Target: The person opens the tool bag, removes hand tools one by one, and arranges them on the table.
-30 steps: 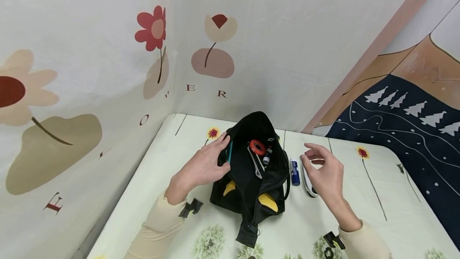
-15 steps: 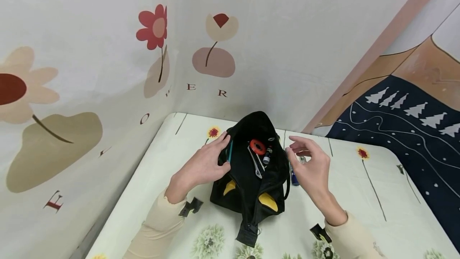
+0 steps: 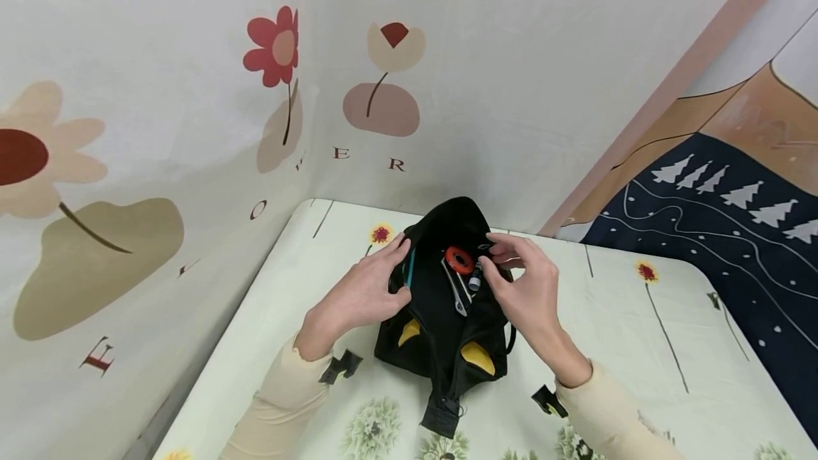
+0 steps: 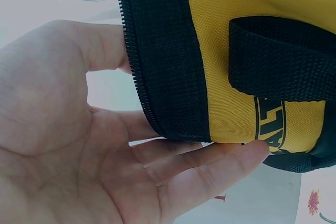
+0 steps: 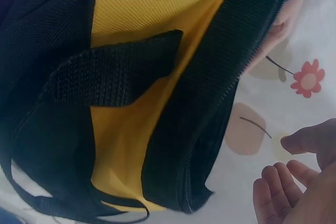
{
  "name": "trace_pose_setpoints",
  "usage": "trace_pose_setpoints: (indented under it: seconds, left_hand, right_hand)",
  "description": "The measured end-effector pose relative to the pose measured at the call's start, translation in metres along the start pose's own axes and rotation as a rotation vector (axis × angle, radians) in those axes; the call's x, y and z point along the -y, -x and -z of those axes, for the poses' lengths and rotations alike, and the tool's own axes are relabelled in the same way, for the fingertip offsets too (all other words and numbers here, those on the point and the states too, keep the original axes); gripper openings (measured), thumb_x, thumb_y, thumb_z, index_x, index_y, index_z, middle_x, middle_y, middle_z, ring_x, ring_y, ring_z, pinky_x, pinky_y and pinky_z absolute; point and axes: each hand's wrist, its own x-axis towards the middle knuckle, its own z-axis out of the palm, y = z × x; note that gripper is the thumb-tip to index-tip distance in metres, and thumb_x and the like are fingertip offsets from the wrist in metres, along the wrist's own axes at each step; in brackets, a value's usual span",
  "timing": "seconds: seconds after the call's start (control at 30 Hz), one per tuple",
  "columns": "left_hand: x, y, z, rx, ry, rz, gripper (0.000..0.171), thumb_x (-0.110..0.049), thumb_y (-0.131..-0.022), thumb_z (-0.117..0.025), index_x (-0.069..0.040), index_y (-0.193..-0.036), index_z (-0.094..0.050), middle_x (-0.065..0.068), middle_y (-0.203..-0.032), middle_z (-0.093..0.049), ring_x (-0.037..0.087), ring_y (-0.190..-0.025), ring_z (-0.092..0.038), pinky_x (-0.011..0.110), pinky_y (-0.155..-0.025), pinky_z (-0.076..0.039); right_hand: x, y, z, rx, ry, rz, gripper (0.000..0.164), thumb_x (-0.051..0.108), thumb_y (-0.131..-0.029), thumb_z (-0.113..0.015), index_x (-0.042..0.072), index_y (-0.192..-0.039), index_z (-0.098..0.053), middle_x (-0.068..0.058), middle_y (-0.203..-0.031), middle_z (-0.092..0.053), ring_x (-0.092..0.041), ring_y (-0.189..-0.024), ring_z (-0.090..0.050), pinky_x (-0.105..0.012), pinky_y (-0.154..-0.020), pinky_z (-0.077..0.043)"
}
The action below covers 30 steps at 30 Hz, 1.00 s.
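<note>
A black tool bag [image 3: 441, 346] with yellow panels stands unzipped on the table. My left hand [image 3: 364, 286] holds its left rim, thumb on the inner side and fingers along the outside. In the left wrist view the zipper edge of the bag [image 4: 163, 66] lies between thumb and fingers. Inside lie a red ring-shaped thing [image 3: 459, 260], a utility knife [image 3: 455, 288] and a small white-and-dark tube [image 3: 475, 280]. A teal strip [image 3: 410, 268] shows along the left inner wall. My right hand [image 3: 529, 289] hovers by the right rim, fingers loosely bent, with nothing seen in it.
A flower-printed white cloth [image 3: 613, 346] covers the table. Printed fabric walls [image 3: 511, 91] rise directly behind and at the left. A black strap loop [image 5: 115, 72] sticks out from the bag's side.
My right hand has moved left from beside the blue glue stick and a white thing to the bag's right rim. Both things are now out of sight behind it. My left hand stays put.
</note>
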Motion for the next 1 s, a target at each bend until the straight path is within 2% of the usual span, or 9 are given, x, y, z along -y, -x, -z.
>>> trace_pose_setpoints:
  seconds: [0.07,0.2,0.3,0.37,0.43,0.53,0.63,0.83,1.0]
  left_hand:
    - [0.001,0.000,0.000,0.000,0.003,0.001,0.080,-0.013,-0.102,-0.062,0.000,-0.174,-0.030,0.016,-0.184,-0.019,0.037,-0.127,-0.065,0.036,-0.068,-0.039]
    - [0.001,0.000,0.000,0.004,0.007,0.005,0.080,-0.013,-0.102,-0.062,0.000,-0.174,-0.029,0.016,-0.184,-0.019,0.029,-0.095,-0.068,0.035,-0.065,-0.038]
    - [0.001,0.000,0.000,0.007,0.008,0.006,0.080,-0.013,-0.102,-0.062,0.000,-0.174,-0.029,0.016,-0.184,-0.019,0.031,-0.101,-0.070,0.035,-0.068,-0.040]
    - [0.000,0.000,0.001,0.008,0.005,0.007,0.079,-0.013,-0.102,-0.062,-0.001,-0.174,-0.029,0.015,-0.184,-0.019,0.036,-0.122,-0.068,0.038,-0.073,-0.043]
    - [0.000,0.000,0.001,0.007,-0.003,0.008,0.079,-0.014,-0.103,-0.062,-0.001,-0.174,-0.030,0.015,-0.184,-0.020,0.039,-0.144,-0.057,0.041,-0.083,-0.047]
    - [-0.001,0.000,0.002,0.008,-0.012,0.009,0.079,-0.015,-0.103,-0.062,-0.001,-0.174,-0.030,0.014,-0.184,-0.020,0.041,-0.158,-0.044,0.047,-0.096,-0.048]
    - [-0.002,0.000,0.003,0.008,-0.019,0.007,0.079,-0.015,-0.103,-0.062,0.000,-0.174,-0.030,0.015,-0.184,-0.020,0.041,-0.160,-0.041,0.049,-0.103,-0.048]
    - [-0.001,0.000,0.003,0.011,-0.020,0.010,0.078,-0.015,-0.104,-0.062,0.000,-0.174,-0.029,0.015,-0.184,-0.020,0.042,-0.155,-0.048,0.049,-0.100,-0.049]
    - [0.000,0.001,0.002,0.010,-0.019,0.009,0.078,-0.015,-0.104,-0.062,0.000,-0.174,-0.030,0.015,-0.184,-0.021,0.042,-0.155,-0.048,0.049,-0.100,-0.050]
  right_hand:
    - [0.001,-0.001,-0.006,0.022,0.011,0.002,0.039,-0.006,-0.088,-0.087,0.000,-0.126,-0.079,-0.015,-0.101,-0.077,-0.027,-0.088,-0.075,-0.028,-0.079,-0.062]
    - [0.002,-0.004,-0.019,0.083,0.039,-0.003,0.042,-0.004,-0.088,-0.089,0.000,-0.129,-0.077,-0.016,-0.103,-0.076,-0.029,-0.089,-0.074,-0.046,-0.076,-0.065]
    - [0.000,-0.006,-0.029,0.146,0.057,-0.027,0.046,-0.002,-0.088,-0.090,0.001,-0.132,-0.076,-0.017,-0.105,-0.075,-0.030,-0.090,-0.073,-0.048,-0.078,-0.064]
    - [-0.001,-0.007,-0.034,0.190,0.063,-0.049,0.049,-0.001,-0.087,-0.091,0.001,-0.134,-0.075,-0.019,-0.106,-0.074,-0.032,-0.090,-0.073,-0.048,-0.079,-0.064]
    - [-0.002,-0.007,-0.039,0.227,0.058,-0.074,0.052,0.000,-0.087,-0.092,0.001,-0.135,-0.074,-0.020,-0.107,-0.073,-0.032,-0.091,-0.073,-0.048,-0.080,-0.064]
    - [-0.004,-0.007,-0.044,0.260,0.051,-0.104,0.054,0.001,-0.085,-0.094,0.001,-0.136,-0.074,-0.021,-0.108,-0.073,-0.033,-0.091,-0.074,-0.048,-0.080,-0.064]
    - [-0.007,-0.007,-0.049,0.274,0.061,-0.107,0.056,0.002,-0.084,-0.095,0.000,-0.136,-0.074,-0.021,-0.108,-0.073,-0.033,-0.090,-0.075,-0.049,-0.080,-0.064]
    - [-0.018,-0.005,-0.057,0.331,0.092,-0.078,0.059,0.002,-0.083,-0.095,-0.001,-0.137,-0.072,-0.024,-0.112,-0.071,-0.039,-0.093,-0.072,-0.052,-0.081,-0.063]
    - [-0.026,-0.002,-0.060,0.399,0.079,-0.118,0.063,0.002,-0.083,-0.095,0.000,-0.141,-0.070,-0.028,-0.121,-0.067,-0.045,-0.101,-0.069,-0.056,-0.085,-0.060]
